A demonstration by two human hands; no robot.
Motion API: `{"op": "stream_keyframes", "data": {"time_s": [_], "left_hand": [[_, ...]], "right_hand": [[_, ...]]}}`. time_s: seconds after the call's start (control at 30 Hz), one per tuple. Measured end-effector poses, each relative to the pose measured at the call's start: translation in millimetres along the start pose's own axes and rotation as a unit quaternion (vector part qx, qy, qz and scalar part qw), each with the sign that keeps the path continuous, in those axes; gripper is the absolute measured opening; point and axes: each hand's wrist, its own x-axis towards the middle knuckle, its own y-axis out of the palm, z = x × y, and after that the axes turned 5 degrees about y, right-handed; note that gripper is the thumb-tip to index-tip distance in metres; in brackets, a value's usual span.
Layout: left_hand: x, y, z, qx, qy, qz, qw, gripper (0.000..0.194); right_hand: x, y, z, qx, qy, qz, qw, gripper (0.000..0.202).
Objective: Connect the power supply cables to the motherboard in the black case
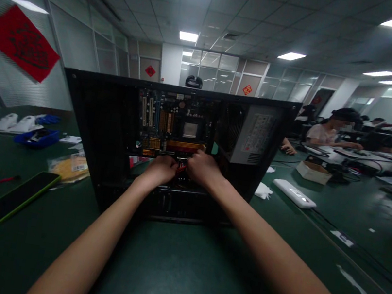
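An open black computer case stands in front of me, with a motherboard inside and a silver power supply at its upper right. Both hands reach into its lower middle, just below the board's memory slots. My left hand has curled fingers close to a small bundle of red wires. Right beside it, my right hand is closed too, at the other side of those wires. The fingertips are partly hidden, so what each one grips is too small to tell.
On the left of the green table lie a phone, a blue tray, a yellow packet and screwdrivers. A white power strip and an open box are on the right. Other people sit beyond.
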Motion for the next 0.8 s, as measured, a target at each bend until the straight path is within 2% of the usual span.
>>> {"op": "stream_keyframes", "data": {"time_s": [0.13,0.27,0.67,0.8], "left_hand": [[3,0.3,2,-0.014,-0.011,0.014,1.000,0.033],[2,-0.7,-1,-0.016,-0.014,0.020,1.000,0.034],[-4,-4.9,-9,0.015,-0.026,0.023,0.999,0.034],[-1,-1.0,-7,0.015,-0.021,0.017,1.000,0.035]], "right_hand": [[9,3,-3,-0.044,-0.055,0.022,0.997,0.032],[11,4,-3,-0.066,-0.080,0.033,0.994,0.034],[10,4,-2,-0.072,-0.055,0.047,0.995,0.033],[11,7,-4,-0.057,-0.038,0.026,0.997,0.033]]}}
